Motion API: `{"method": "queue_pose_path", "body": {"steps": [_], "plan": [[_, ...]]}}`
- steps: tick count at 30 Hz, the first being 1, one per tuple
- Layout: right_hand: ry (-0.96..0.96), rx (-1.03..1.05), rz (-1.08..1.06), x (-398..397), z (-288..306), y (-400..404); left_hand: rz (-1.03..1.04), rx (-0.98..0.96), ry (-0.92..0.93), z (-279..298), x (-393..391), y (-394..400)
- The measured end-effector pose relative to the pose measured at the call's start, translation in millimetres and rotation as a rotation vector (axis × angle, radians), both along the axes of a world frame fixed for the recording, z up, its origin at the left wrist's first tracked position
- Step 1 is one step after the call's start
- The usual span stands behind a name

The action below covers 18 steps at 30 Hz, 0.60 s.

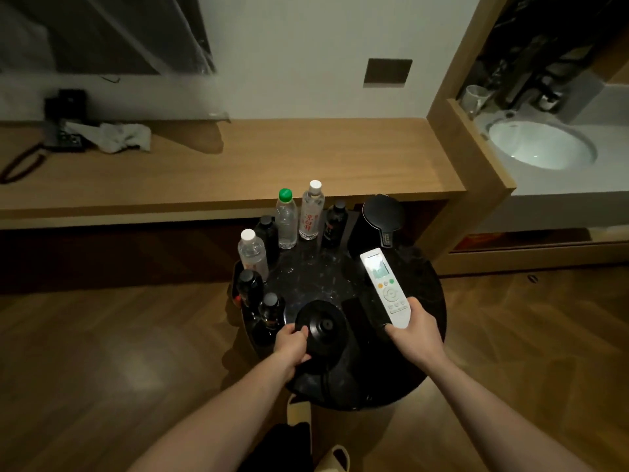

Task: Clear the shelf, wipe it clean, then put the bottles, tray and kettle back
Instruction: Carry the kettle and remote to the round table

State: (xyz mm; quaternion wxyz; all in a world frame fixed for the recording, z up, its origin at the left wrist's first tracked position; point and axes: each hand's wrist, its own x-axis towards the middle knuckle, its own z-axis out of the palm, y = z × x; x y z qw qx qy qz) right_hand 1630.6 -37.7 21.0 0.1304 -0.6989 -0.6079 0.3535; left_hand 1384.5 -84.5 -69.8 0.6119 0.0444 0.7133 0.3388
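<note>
— Gripping what, exactly, with each hand?

— The left hand (292, 338) curls round the near-left rim of the black kettle base (321, 327), which sits at the near edge of the round dark table (422, 301). The right hand (413, 330) clasps the lower end of a white remote (384, 287), its lit screen pointing toward the table's far edge.

— And the things cleared from the shelf?

— All on the table. The black kettle (377, 219) stands at the far-right edge. A green-capped bottle (286, 219) and a white-capped bottle (311, 211) stand side by side at the far edge, with a dark bottle (335, 223) just to their right and another (267, 229) to their left. A third clear bottle (252, 253) stands at the left edge; two more dark bottles (252, 289) sit nearer, in a black tray (248, 321) on the near-left edge.

— The shelf itself?

— The long wooden shelf (272, 161) runs behind the table, carrying a crumpled white cloth (122, 136) beside a black telephone (64, 131) at its left end.
</note>
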Motion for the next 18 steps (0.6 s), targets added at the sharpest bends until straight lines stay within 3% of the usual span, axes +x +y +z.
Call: {"method": "queue_pose_path", "body": {"steps": [14, 18], "plan": [[-0.160, -0.086, 0.266, -19.3, -44.6, 94.7, 0.072, -0.046, 0.081, -56.8, 21.7, 69.6], [-0.194, -0.101, 0.335, -25.3, -59.1, 110.9, 0.035, -0.011, 0.167, -41.0, 25.8, 80.5]]}}
